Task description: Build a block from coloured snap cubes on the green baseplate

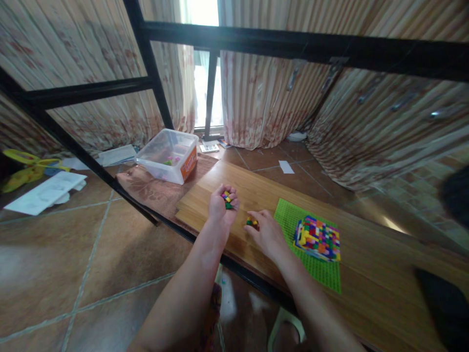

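My left hand [219, 208] is turned palm up over the wooden table, its fingers curled around several small toy building bricks [227, 199] in yellow, purple and green. To its right, my right hand [268, 233] reaches low over the tabletop. Thumb and fingers close around a few more bricks [252, 222], yellow, red and green; whether these still touch the wood I cannot tell. Beside the right hand lies a green studded baseplate [289, 215]. A multicoloured block built of many bricks [318, 238] sits on it.
Beyond the table [234, 178], a clear plastic box [157, 164] with a few pieces inside stands on a brown cloth [142, 188]. A black metal frame [256, 39] crosses the view in front of striped curtains [256, 98]. A dark flat object [443, 303] lies at the table's right.
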Available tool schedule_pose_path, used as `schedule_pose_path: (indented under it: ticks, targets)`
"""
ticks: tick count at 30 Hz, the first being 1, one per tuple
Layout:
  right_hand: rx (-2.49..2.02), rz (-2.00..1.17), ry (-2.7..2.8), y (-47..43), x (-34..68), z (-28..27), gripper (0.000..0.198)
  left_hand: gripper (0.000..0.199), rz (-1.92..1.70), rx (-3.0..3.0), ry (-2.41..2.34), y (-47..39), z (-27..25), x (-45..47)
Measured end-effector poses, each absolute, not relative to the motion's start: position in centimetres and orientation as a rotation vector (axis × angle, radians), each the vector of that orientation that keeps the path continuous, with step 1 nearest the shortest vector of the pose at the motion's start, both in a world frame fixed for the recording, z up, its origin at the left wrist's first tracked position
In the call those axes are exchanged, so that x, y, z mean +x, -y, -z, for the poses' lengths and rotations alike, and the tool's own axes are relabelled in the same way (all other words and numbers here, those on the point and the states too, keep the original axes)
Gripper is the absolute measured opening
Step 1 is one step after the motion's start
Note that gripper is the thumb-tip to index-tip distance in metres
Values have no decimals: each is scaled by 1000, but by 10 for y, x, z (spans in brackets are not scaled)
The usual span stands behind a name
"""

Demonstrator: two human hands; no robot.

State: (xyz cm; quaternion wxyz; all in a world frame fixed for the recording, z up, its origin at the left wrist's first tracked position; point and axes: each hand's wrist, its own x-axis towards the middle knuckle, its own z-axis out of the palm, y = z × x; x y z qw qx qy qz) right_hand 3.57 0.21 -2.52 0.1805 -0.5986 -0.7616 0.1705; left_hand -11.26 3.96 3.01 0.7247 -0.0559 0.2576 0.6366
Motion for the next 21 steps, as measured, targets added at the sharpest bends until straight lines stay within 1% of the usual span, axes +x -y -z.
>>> schedule_pose_path:
  ticks: [2, 5, 10, 15, 21]
  targets:
    - [-1729, -391, 2265, -4, 29, 25, 25, 31, -1395, -103, -599, -40, -29, -111]
    - [-1739, -382, 2315, -10, 23, 21, 16, 28, -1375, -96, -662, -41, -24, -109]
    - [-1762, -394, 2300, -12, 27, 19, 16, 20, -1327, -127, -789, -45, -10, -102]
    - [-1792, -386, 2209, -8, 38, 18, 18, 20, -1259, -113, -846, -44, -1, -95]
    - [-1535, -465, 1845, -7, 38, -5, 14, 24, -1158, -56, -841, -40, -3, -87]
